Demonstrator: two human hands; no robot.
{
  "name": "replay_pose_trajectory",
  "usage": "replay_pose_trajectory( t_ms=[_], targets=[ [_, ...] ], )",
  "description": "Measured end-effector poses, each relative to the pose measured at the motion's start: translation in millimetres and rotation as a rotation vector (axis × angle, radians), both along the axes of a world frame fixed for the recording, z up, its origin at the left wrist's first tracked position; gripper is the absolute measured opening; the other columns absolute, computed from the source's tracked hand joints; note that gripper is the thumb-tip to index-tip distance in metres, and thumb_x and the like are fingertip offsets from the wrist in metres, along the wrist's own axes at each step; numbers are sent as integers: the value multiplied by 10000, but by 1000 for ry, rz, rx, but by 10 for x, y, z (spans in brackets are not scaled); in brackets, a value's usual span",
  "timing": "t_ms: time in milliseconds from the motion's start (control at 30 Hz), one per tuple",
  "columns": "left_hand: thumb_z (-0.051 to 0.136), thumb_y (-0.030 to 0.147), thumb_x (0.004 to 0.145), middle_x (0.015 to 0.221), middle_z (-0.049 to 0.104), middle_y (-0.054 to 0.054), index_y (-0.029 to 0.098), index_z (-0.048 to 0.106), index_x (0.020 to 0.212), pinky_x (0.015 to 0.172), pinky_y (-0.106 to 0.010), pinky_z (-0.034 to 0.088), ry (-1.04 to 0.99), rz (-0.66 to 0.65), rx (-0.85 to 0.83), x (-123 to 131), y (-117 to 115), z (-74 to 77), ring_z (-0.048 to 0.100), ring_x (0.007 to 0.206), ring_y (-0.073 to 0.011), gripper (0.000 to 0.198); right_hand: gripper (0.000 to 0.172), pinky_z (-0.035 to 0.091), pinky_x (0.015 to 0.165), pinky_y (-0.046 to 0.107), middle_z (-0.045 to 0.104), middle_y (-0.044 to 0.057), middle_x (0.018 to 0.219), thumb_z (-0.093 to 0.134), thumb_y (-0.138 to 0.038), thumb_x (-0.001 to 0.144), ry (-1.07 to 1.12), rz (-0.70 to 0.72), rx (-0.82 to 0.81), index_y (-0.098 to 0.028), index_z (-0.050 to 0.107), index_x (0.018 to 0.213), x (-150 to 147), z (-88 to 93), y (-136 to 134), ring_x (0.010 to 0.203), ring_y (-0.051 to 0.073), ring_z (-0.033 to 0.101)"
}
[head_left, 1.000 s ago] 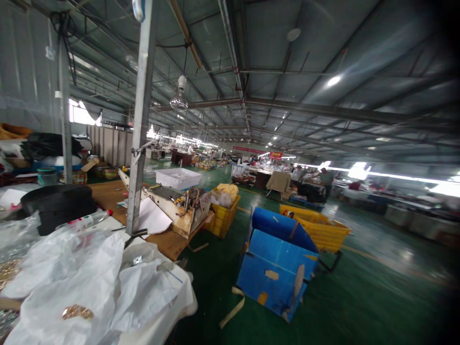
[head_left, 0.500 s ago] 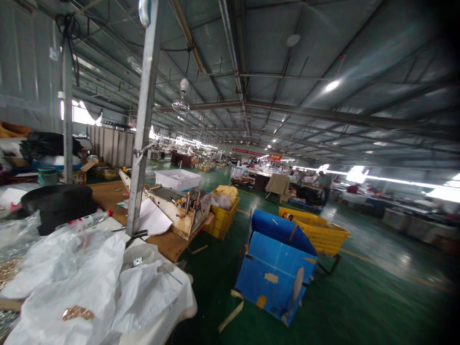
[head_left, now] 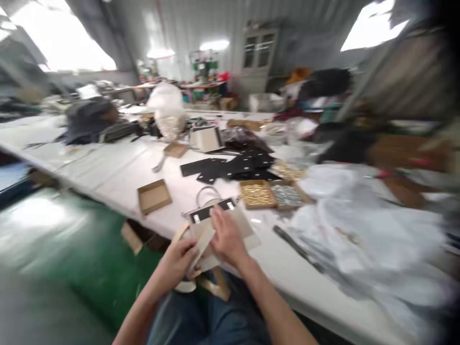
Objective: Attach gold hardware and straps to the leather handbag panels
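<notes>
At the table's near edge, a beige bag panel with straps lies partly over my lap. A black strip with white rectangles runs along its far side. My left hand is closed on a beige strap at the panel's left, thumb on top. Across the panel rests my right hand, its fingers together over the material and its thumb by the strap. Blur hides how firmly it grips. Just beyond is a thin ring-shaped loop. Another loose strap hangs below my hands.
Shallow boxes of gold pieces and silver pieces stand beyond my right hand. Farther left is a cardboard tray. Black cut pieces lie behind, with white plastic bags and a dark tool to the right.
The view has swung from the wide hall and blue box to the worktable. Both my hands and the beige panel, out of view before, now show.
</notes>
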State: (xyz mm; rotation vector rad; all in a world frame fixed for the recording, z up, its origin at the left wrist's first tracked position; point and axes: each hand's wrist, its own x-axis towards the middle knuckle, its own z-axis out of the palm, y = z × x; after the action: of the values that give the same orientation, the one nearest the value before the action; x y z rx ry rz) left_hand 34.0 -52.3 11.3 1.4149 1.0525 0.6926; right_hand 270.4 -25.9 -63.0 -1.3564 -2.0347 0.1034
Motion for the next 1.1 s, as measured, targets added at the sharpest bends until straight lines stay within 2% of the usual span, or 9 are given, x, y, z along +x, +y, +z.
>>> replay_pose_trajectory(
  t_ms=[100,200,300,467,700,800,867,1000,1100],
  targets=[
    [729,631,1070,686,703,-9,140,797,1053,557,-239,521,0,207,-53,-507,-272,-128,625,557,-139,496,735,402,1395,699,408,168,1862,590,-322,1148,234,101,-22,-259,358,1843,-409,-72,109,1708,406,425],
    [686,598,1075,614,657,8,169,760,970,477,-226,449,-7,321,-68,-438,-367,-262,564,472,-130,448,541,460,1364,651,616,140,1697,585,-390,1163,409,11,-24,-294,595,1695,-192,149,21,1576,373,586],
    [683,552,1072,605,622,21,178,748,941,485,-221,421,-23,339,-36,-304,-426,-359,553,485,-127,401,392,599,1205,577,770,131,1481,661,-516,1138,525,-44,-207,-293,791,1433,-15,389,-121,1333,357,742],
    [663,468,1105,636,592,26,178,753,915,552,-221,402,-26,302,35,-259,-536,-429,545,550,-114,358,517,671,946,456,876,127,1173,872,-651,958,637,105,-703,-227,869,1256,-111,480,-184,1035,329,823],
    [748,424,1061,737,679,-8,184,781,958,614,-262,443,-20,277,59,-330,-652,-451,608,641,-156,263,344,545,718,332,807,49,877,796,-569,1013,501,151,-672,-232,857,982,-248,679,-227,804,237,708],
    [859,322,967,936,757,-57,182,777,870,738,-285,490,18,292,260,-377,-645,-384,670,844,-196,189,352,523,688,324,776,43,859,775,-577,1038,444,226,-682,-235,834,977,-285,725,-219,795,232,688],
    [829,242,971,915,740,-45,181,753,813,760,-292,476,17,349,337,-374,-616,-333,647,842,-187,185,390,556,728,328,783,50,879,777,-616,1044,470,245,-715,-231,822,997,-317,706,-206,818,238,708],
    [798,234,993,756,640,9,170,744,778,705,-286,415,-30,376,332,-313,-564,-306,556,734,-150,231,523,644,870,362,838,97,1082,719,-714,1074,597,218,-730,-224,816,1225,-374,644,-249,924,254,765],
    [840,332,974,698,553,33,164,708,715,649,-276,353,-37,406,247,-278,-564,-352,463,694,-130,336,565,669,979,395,826,114,1319,797,-663,1049,589,308,-753,-262,764,1447,-393,612,-361,1081,278,788]
  ],
)
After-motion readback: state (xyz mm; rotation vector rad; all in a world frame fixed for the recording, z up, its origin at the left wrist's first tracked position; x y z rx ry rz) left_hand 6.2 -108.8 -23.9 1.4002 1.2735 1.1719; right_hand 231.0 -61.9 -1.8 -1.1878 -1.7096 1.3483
